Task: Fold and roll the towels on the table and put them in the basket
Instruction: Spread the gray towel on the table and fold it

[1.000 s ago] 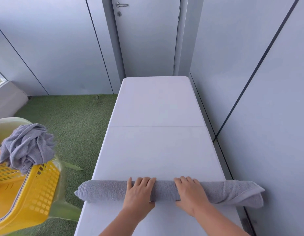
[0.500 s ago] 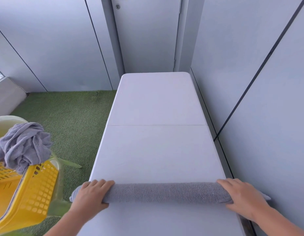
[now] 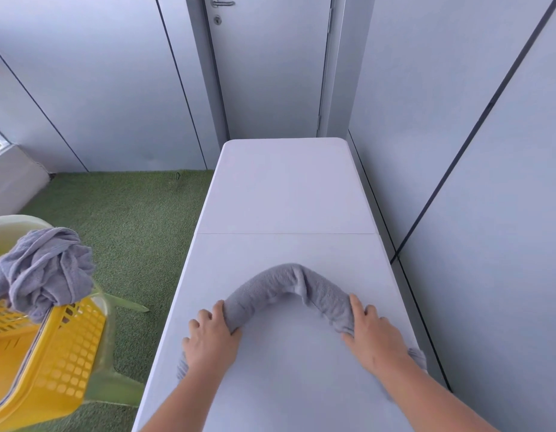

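While left hand (image 3: 209,339), right hand (image 3: 372,335) grip bent towel (image 3: 289,279), ends seemingly overhang table (image 3: 286,188) edges.

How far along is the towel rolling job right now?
Done: one grey towel is rolled into a long tube on the table. In hand: the left hand and right hand grip it near its ends, bending it into an arch. Left: it is not yet in the yellow basket, where a crumpled towel lies unrolled on the rim.
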`<state>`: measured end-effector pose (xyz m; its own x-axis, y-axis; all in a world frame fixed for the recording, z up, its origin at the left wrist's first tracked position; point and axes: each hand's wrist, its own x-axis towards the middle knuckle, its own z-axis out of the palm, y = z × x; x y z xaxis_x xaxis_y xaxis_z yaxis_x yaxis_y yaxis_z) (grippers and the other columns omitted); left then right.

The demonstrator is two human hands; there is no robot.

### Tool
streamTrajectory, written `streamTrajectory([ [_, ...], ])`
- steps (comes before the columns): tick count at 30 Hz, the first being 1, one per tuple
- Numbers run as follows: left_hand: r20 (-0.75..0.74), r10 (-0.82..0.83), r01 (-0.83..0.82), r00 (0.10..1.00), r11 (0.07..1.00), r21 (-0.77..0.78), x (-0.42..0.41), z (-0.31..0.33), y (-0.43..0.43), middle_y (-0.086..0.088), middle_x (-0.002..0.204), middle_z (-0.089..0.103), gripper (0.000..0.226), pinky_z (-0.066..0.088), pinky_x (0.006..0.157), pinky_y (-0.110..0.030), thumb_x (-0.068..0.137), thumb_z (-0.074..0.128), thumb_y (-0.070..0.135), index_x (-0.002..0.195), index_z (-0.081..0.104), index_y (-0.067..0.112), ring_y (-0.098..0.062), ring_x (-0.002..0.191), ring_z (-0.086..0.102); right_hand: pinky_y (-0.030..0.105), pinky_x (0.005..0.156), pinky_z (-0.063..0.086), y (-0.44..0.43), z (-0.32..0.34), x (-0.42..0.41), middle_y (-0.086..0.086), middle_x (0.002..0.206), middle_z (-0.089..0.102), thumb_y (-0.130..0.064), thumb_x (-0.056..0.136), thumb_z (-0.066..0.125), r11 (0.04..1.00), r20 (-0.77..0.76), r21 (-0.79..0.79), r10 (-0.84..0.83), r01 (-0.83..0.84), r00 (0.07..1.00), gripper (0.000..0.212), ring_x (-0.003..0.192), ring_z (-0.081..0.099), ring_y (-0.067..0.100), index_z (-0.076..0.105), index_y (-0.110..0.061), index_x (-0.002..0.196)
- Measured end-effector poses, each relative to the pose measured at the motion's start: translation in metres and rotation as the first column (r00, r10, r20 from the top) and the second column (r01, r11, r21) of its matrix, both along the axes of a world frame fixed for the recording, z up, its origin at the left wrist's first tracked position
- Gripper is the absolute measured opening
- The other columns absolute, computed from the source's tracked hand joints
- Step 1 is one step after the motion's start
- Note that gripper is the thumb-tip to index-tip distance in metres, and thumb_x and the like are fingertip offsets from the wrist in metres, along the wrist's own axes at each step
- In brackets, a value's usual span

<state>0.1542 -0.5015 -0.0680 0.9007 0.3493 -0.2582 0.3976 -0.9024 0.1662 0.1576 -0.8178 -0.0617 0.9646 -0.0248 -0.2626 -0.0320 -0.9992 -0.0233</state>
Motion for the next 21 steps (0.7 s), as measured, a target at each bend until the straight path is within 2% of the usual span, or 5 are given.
streamTrajectory([
  [6, -0.069, 0.024, -0.046, 0.997, 0.94, -0.338, -0.009, 0.009, -0.075, -0.003, 0.138, 0.045, 0.07, 0.036, 0.102, -0.046, 0.093, 0.027, 0.071, 0.15, 0.032, 0.029, -0.027, 0.129, 0.039, 0.041, 0.082, 0.05, 0.078, -0.001, -0.011, 0.01, 0.129, 0.049, -0.066, 0.09, 0.04, 0.991, 0.021, 0.132, 0.026, -0.028, 0.999, 0.094, 0.107, 0.056, 0.031, 0.004, -0.01, 0.156],
  [10, -0.121, 0.059, -0.124, 0.991, 0.756, -0.643, -0.014, 0.021, -0.091, -0.006, 0.12, 0.06, 0.062, 0.041, 0.101, -0.042, 0.094, 0.031, 0.07, 0.117, 0.059, 0.02, -0.027, 0.117, 0.055, 0.041, 0.094, 0.045, 0.091, 0.013, -0.016, 0.006, 0.135, 0.042, -0.105, 0.04, 0.012, 0.96, -0.085, 0.279, 0.053, -0.027, 0.995, 0.147, 0.122, 0.044, 0.025, -0.004, -0.017, 0.156],
  [13, -0.098, -0.062, -0.023, 0.993, 0.723, -0.69, -0.018, 0.03, -0.078, -0.005, 0.094, 0.07, 0.056, 0.048, 0.093, -0.044, 0.096, 0.034, 0.063, 0.089, 0.065, 0.017, -0.025, 0.096, 0.065, 0.048, 0.099, 0.038, 0.085, 0.019, -0.015, 0.004, 0.135, 0.042, -0.107, 0.033, 0.033, 0.98, -0.069, 0.183, 0.092, -0.078, 0.993, 0.156, 0.124, 0.041, 0.025, 0.001, -0.018, 0.157],
  [17, -0.017, -0.442, 0.37, 0.897, 0.77, -0.519, -0.02, 0.035, -0.067, 0.003, 0.089, 0.069, 0.031, 0.052, 0.081, -0.042, 0.091, 0.042, 0.035, 0.086, 0.067, 0.018, -0.019, 0.084, 0.059, 0.053, 0.1, 0.031, 0.081, 0.014, -0.008, 0.008, 0.135, 0.04, -0.073, 0.061, 0.055, 0.953, 0.001, 0.03, 0.301, -0.301, 0.954, 0.116, 0.123, 0.039, 0.029, 0.011, -0.017, 0.152],
  [21, 0.233, -0.735, 0.764, 0.637, 0.641, -0.068, -0.008, 0.041, -0.058, 0.016, 0.126, 0.05, 0.043, 0.035, 0.106, -0.032, 0.083, 0.054, 0.056, 0.119, 0.057, 0.034, -0.011, 0.121, 0.039, 0.053, 0.108, 0.022, 0.069, 0.015, 0.001, 0.002, 0.137, 0.036, -0.05, 0.068, 0.064, 0.822, 0.03, -0.021, 0.57, -0.569, 0.821, 0.091, 0.131, 0.032, 0.028, 0.021, -0.022, 0.143],
])
